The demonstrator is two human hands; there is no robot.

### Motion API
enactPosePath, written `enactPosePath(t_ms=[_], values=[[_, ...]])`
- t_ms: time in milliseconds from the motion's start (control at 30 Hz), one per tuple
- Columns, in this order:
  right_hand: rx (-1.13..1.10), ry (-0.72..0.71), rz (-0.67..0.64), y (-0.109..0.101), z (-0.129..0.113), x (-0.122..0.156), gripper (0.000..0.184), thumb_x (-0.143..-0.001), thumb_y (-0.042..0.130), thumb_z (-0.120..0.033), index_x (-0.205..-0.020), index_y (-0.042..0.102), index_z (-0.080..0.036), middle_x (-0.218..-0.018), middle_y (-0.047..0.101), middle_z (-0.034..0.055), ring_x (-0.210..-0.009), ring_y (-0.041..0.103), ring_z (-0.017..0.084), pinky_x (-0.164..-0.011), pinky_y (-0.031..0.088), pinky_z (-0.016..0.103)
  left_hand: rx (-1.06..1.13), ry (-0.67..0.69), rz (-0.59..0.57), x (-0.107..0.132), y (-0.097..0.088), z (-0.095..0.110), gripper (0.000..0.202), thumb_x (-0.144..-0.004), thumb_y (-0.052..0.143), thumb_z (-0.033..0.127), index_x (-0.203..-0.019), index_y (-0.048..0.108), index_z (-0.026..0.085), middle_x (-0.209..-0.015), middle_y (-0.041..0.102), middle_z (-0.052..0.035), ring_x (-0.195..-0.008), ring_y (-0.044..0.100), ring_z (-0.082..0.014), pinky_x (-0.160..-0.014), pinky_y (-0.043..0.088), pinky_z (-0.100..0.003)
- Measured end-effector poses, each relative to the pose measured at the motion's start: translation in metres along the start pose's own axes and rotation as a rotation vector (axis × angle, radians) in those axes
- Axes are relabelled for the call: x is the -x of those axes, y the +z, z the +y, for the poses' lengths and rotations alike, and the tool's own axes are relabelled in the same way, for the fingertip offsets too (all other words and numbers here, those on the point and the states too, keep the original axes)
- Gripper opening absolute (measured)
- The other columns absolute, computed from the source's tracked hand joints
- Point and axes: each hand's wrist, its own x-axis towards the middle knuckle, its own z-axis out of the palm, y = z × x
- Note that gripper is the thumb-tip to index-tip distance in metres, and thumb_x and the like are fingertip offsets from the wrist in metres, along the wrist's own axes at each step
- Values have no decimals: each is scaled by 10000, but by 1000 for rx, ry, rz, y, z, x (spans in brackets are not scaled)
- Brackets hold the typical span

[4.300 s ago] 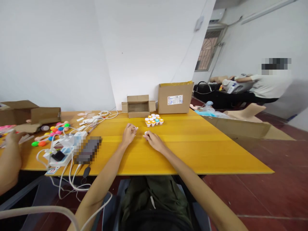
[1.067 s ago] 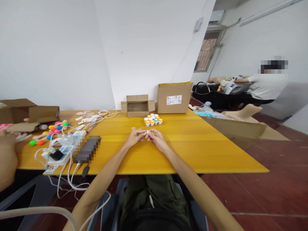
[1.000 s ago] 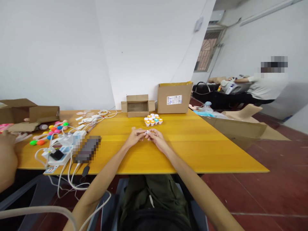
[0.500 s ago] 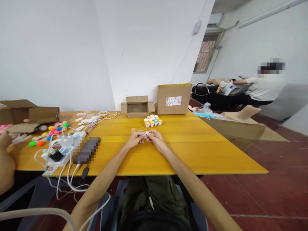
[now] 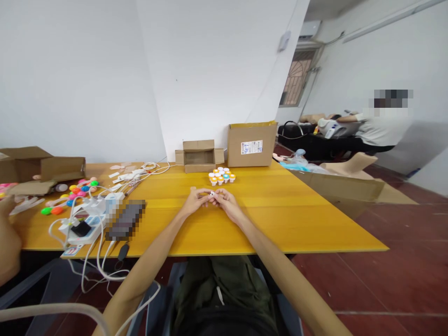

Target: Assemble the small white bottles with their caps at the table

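Above the middle of the table, the fingertips of my left hand (image 5: pixel 196 201) and my right hand (image 5: pixel 224 200) meet around a small white piece (image 5: pixel 212 194) with a dark spot. Both hands are closed on it, and the fingers cover most of it, so its kind does not show. Just beyond my hands stands a tight cluster of small round items (image 5: pixel 221 175) with white, orange and blue tops. A small tan object (image 5: pixel 193 189) lies behind my left fingers, partly hidden.
An open small carton (image 5: pixel 199 161) and a larger closed box (image 5: pixel 250 147) stand against the wall. To the left are a power strip (image 5: pixel 93 221) with white cables, a blurred dark device (image 5: pixel 126 219) and several coloured balls (image 5: pixel 82 189). Another person's arm (image 5: pixel 9 242) is at the far left; a person (image 5: pixel 383 123) sits at right.
The white piece has turned slightly between my fingertips and now shows a dark spot. My hands stay in nearly the same place. The view has shifted a little.
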Motion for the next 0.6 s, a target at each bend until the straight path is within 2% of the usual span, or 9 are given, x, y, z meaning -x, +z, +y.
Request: enactPosePath(t_ms=[267,600], values=[[-6,-12,-7,-1,0,0,470,-601,871,-572,-790,598,-239,-687,690,-14,-610,593,125,-600,457,255,10,-20,-7,-1,0,-1,476,-727,794,512,-1026,759,144,-666,697,-26,-520,571,-103,-501,406,-215],[11,-4,-8,0,-2,1,477,-597,870,-576,-789,592,-239,-657,677,-22,-597,586,124,-592,454,254,1,-14,9,-1,1,-2,449,-719,798,508,-966,764,134,-593,666,-7,-488,541,-93,-480,381,-211]])
